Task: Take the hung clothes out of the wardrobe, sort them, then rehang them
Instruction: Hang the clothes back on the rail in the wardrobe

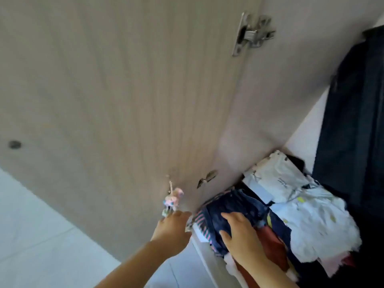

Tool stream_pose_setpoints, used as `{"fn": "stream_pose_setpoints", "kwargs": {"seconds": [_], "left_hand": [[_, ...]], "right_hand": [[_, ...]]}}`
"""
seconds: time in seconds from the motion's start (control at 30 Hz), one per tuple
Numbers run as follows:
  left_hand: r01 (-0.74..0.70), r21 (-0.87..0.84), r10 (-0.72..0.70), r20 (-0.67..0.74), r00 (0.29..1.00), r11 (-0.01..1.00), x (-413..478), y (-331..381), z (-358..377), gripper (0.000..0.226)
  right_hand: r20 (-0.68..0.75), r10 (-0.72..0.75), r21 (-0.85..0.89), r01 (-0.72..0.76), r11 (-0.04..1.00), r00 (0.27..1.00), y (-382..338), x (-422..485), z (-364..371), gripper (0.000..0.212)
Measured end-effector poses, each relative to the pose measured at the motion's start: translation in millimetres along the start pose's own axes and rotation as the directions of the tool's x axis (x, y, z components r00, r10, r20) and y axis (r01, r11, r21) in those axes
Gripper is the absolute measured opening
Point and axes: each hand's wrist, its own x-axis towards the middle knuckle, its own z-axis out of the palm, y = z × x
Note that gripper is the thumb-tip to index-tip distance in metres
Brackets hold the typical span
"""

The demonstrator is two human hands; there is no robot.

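While the right hand lies flat on folded jeans atop the stacked pile, fingers spread, gripping nothing — prob. steadying it — the left hand reaches w/ straight fingers, holding nothing, toward the wardrobe door edge, just below a toy charm. Hung dark clothes at far right — not yet taken out.

Pink toy charm & white floor

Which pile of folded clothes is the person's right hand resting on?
The dark blue denim pile nearest the wardrobe door; the right hand lies flat on it. The white piles to its right go untouched.
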Motion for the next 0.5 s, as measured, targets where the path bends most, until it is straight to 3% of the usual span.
{"fn": "stream_pose_setpoints", "kwargs": {"seconds": [0.1,0.2,0.33,0.5], "left_hand": [[0.215,-0.021,-0.215,0.001,0.977,0.976,-49,-40,17,0.058],[0.433,-0.093,-0.437,-0.022,0.899,0.897,-105,-77,29,0.057],[0.645,-0.213,-0.668,-0.050,0.743,0.734,-186,-122,38,0.057],[0.775,-0.381,-0.855,-0.092,0.511,0.504,-281,-170,40,0.056]], "right_hand": [[0.127,-0.197,-0.058,0.206,0.977,0.972,-27,4,28,0.046],[0.278,-0.375,-0.108,0.417,0.903,0.884,-63,3,60,0.049],[0.453,-0.536,-0.081,0.632,0.771,0.712,-131,-10,100,0.049],[0.551,-0.665,-0.026,0.807,0.591,0.505,-233,-34,143,0.040]]}}
